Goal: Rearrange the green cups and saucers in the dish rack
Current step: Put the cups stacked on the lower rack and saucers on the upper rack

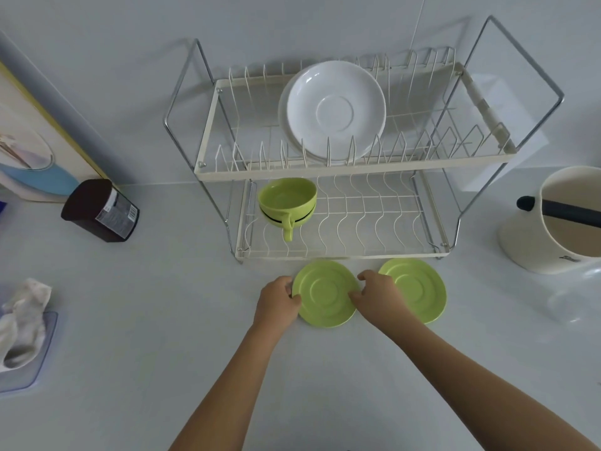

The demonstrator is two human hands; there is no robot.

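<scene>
Your left hand [276, 299] and right hand [374, 296] are pinching opposite edges of the near round green ceramic saucer [325, 296] on the white worktop [162, 320]. A second green saucer [418, 288] is lying beside it. Beyond, two stacked green cups [287, 201] are sitting in the white wire dish rack's [357, 175] lower tier.

Single head-worn wide-angle view, looking forward and steeply down from above the tabletop [130, 320]. The dish rack [325, 170] against the wall fills the upper centre; both forearms enter from the lower edge, close to the lens. Straight lines bow towards the frame edges
</scene>
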